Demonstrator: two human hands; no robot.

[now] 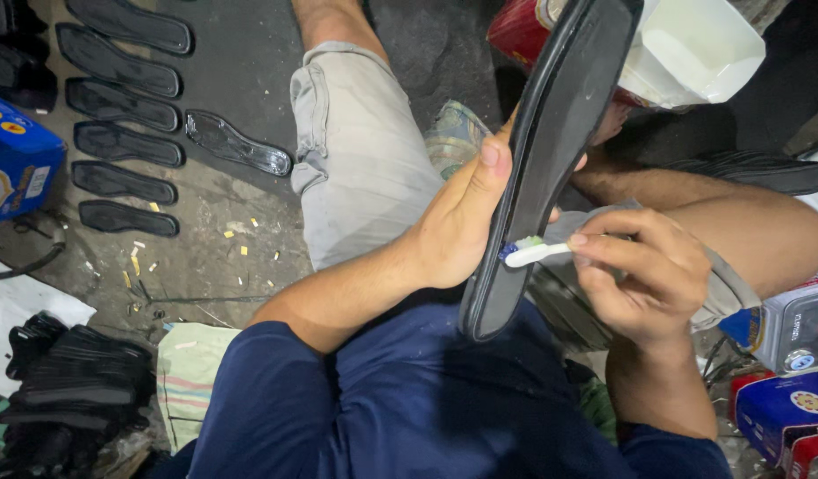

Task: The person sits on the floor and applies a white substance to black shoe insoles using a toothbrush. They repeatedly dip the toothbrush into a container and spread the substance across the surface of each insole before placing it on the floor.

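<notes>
The sole (551, 168) is black. The toothbrush (538, 253) is white, with blue and green bristles. The shirt (427, 408) is navy, the shorts (356, 151) pale grey. The soles (125, 115) laid in a row on the grey floor (223, 231) are black. The box (14, 160) is blue with orange marks. The cloth (189, 372) is cream with faint pink and green stripes. The tub (693, 49) is white.

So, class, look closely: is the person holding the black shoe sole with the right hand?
No, the left hand grips the black shoe sole, while the right hand holds a white toothbrush against it.
</notes>
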